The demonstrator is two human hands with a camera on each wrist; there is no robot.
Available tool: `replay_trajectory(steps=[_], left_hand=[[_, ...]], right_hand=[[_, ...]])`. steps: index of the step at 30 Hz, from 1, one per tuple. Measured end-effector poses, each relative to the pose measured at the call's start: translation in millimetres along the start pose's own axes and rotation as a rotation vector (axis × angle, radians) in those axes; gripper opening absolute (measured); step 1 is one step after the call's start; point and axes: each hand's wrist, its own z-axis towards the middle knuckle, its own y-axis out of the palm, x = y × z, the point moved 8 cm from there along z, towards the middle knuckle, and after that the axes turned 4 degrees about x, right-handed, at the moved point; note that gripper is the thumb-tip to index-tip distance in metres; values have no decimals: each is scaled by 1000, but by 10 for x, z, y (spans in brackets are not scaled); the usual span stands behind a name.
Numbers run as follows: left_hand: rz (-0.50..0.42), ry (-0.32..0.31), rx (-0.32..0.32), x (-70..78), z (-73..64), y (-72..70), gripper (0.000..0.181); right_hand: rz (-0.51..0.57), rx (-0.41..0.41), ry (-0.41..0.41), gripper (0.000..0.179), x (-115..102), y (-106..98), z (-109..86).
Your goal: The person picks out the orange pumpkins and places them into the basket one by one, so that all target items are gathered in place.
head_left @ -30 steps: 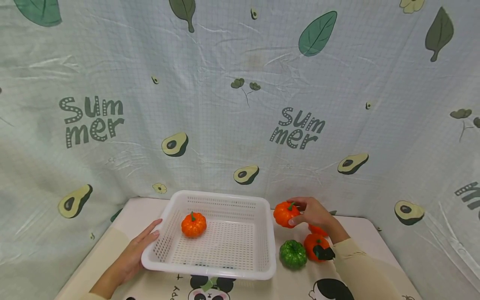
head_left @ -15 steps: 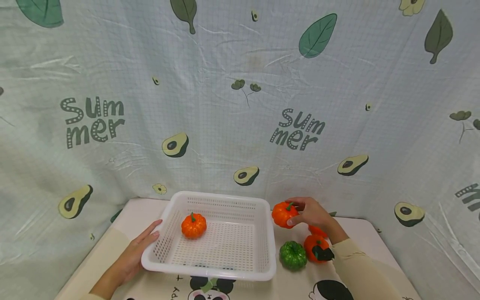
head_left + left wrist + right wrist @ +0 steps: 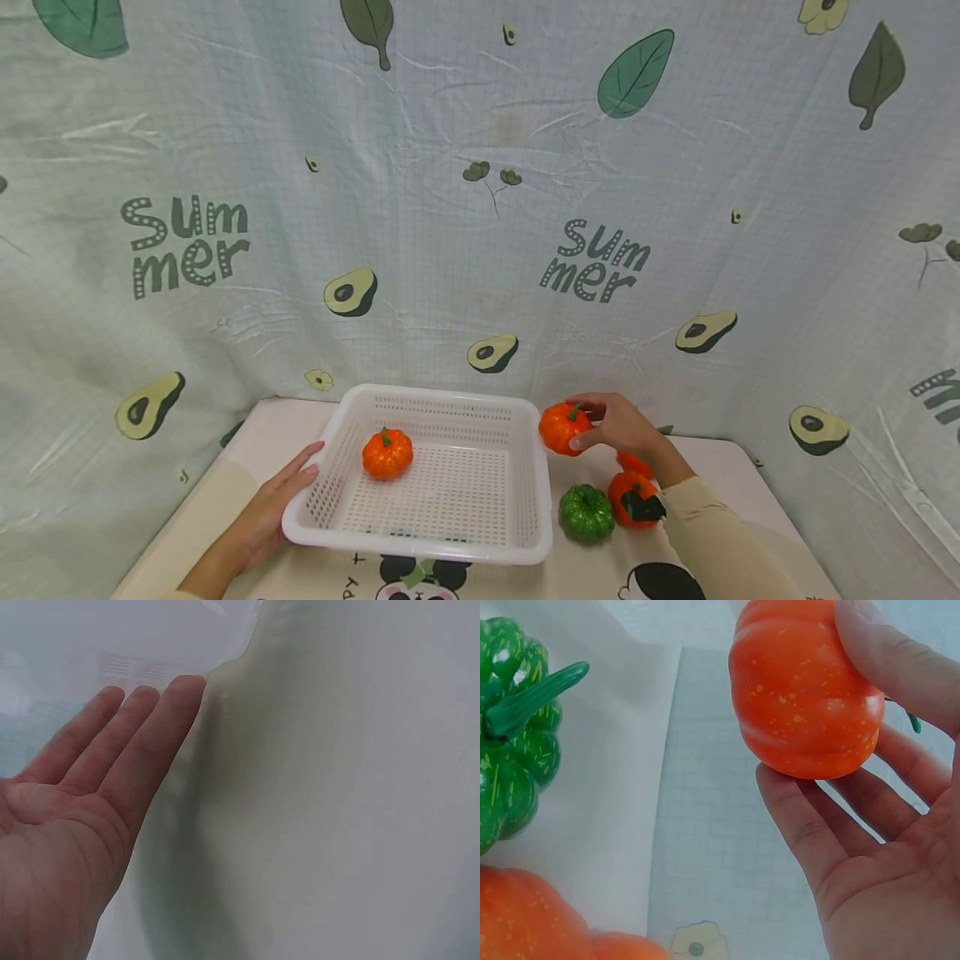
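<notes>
My right hand point(image 3: 618, 423) grips an orange toy pumpkin point(image 3: 566, 428) with a green stem, thumb on one side and fingers on the other. The pumpkin is at the far right corner of a white plastic basket point(image 3: 420, 547), overlapping its rim in the head view. Another orange pumpkin point(image 3: 387, 455) sits inside the basket towards the left. My left hand point(image 3: 264, 510) rests against the basket's left side; in the left wrist view its fingers point(image 3: 146, 754) are straight, tips at the basket wall.
Right of the basket stand a green pumpkin point(image 3: 587, 514) and an orange one point(image 3: 633, 498) with a dark patch. Behind that, another orange piece point(image 3: 637, 463) is partly hidden by my right forearm. A printed curtain point(image 3: 435, 208) hangs behind the table point(image 3: 300, 406).
My right hand has moved slightly left with the orange pumpkin, closer over the basket's right rim. The left hand and the basket have stayed in place.
</notes>
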Motion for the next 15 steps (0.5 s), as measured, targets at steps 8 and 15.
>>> replay_trajectory(steps=[8,15], left_hand=[[5,-9,2,-16,12,-6,65],[15,-11,4,-7,4,-16,65]], right_hand=[[-16,6,13,68,-60,17,16],[-28,6,7,69,-75,42,54]])
